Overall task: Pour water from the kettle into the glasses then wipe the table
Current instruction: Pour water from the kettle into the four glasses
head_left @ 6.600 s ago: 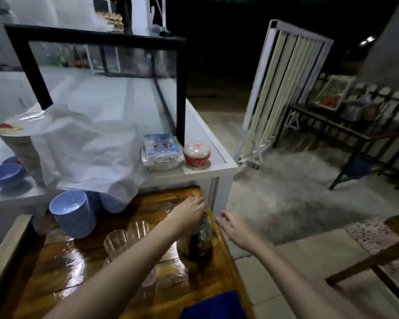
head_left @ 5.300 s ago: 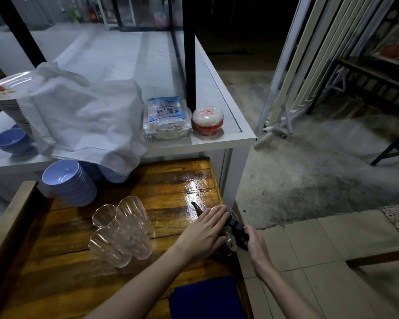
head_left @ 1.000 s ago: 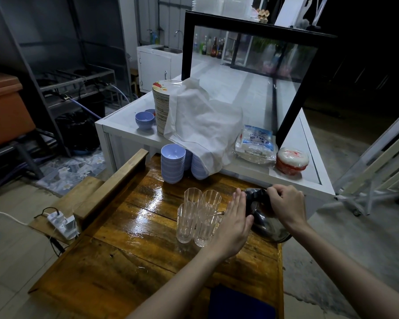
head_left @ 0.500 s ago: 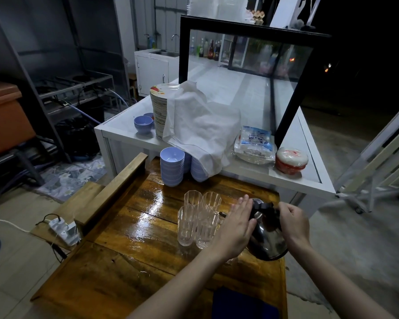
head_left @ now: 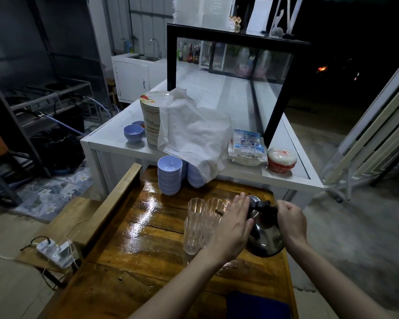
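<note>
A steel kettle (head_left: 266, 238) with a black handle is tilted to the left over a cluster of clear glasses (head_left: 197, 224) on the wet wooden table (head_left: 136, 245). My right hand (head_left: 290, 221) grips the kettle's black handle. My left hand (head_left: 234, 226) lies flat with fingers extended against the kettle's lid and side, between the kettle and the glasses. The spout tip shows just above the right-hand glasses. A dark blue cloth (head_left: 257, 306) lies at the table's near edge.
Stacks of lilac bowls (head_left: 169, 174) stand at the table's far end, under a white counter (head_left: 115, 143) holding plates, a white cloth (head_left: 194, 134), a plastic packet and a red-and-white container (head_left: 282, 160). A power strip (head_left: 55, 249) lies on a low wooden step at left.
The kettle has tipped further toward the glasses, its spout now over them. My left hand stays flat on its lid while my right hand keeps the handle.
</note>
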{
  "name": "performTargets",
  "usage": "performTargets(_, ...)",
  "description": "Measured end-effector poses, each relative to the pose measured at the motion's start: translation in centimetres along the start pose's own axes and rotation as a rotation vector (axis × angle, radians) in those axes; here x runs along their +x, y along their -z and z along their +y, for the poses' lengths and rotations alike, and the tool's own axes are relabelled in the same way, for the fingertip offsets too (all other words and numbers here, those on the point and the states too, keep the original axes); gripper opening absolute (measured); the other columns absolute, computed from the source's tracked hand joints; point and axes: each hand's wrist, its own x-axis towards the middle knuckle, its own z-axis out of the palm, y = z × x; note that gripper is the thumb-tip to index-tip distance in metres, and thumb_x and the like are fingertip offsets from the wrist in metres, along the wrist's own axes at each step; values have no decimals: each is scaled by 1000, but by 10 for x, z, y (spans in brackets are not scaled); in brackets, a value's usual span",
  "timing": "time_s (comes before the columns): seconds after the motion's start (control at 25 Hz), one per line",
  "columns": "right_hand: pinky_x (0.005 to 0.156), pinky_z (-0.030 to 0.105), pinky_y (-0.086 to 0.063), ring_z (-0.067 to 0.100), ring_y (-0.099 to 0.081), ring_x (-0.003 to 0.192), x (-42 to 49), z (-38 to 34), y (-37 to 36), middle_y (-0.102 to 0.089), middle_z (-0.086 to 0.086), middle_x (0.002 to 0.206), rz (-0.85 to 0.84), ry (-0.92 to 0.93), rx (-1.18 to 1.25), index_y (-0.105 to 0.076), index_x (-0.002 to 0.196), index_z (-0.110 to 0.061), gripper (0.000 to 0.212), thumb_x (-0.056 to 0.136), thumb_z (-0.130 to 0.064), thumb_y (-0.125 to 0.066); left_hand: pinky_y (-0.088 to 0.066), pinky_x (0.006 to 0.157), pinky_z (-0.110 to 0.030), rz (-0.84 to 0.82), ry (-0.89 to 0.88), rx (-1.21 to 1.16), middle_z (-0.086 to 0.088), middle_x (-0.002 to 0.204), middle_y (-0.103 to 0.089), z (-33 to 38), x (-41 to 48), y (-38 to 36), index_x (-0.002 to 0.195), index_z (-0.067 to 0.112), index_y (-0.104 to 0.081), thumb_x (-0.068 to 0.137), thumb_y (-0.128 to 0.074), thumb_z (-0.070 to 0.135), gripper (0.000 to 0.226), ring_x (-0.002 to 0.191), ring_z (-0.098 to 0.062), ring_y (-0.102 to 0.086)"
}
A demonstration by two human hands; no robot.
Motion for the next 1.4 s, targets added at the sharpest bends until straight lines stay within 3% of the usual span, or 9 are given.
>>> performTargets(0.28,53,33,-29,19,-40,53,-3,-24,-16,-42,3,49,-26,140,-195,-43,47,-14,43,89,-14,-51,3,122,-29,-44,2,-120,6,160,10,-19,-13,21,153,17,3,102,-24,39,62,148,-6,11)
performTargets(0.48,56,36,-37,22,-47,53,-4,-29,-18,-55,19,54,-4,176,-252,-54,55,0,41,90,-21,-51,9,119,-23,-63,2,-200,7,158,17,-17,-20,26,152,18,8,104,-26,33,61,146,-4,16)
performTargets(0.68,56,35,-38,22,-49,52,-11,-40,-18,-58,15,52,17,227,-295,-55,51,-4,42,89,-22,-52,9,119,-21,-50,-7,-235,12,155,22,-17,-26,28,151,21,10,104,-25,35,60,143,1,20)
performTargets(0.84,55,33,-33,19,-44,49,-16,-52,-19,-48,2,46,32,256,-347,-45,45,-13,39,81,-29,-46,9,119,-22,-39,-8,-269,13,153,22,-18,-29,33,151,21,9,104,-25,33,60,143,1,20)
performTargets(1.12,68,35,-38,21,-49,51,-14,-61,-23,-49,-2,44,52,337,-416,-51,46,-12,42,85,-27,-49,8,119,-21,-27,6,-306,6,160,16,-22,-26,34,152,19,9,104,-27,31,61,144,-1,18)
performTargets(1.4,68,33,-36,20,-46,48,-14,-66,-25,-46,-3,41,61,363,-440,-46,42,-17,41,80,-31,-45,8,119,-21,-31,23,-342,5,161,14,-22,-23,36,153,18,6,104,-27,30,60,144,-1,17)
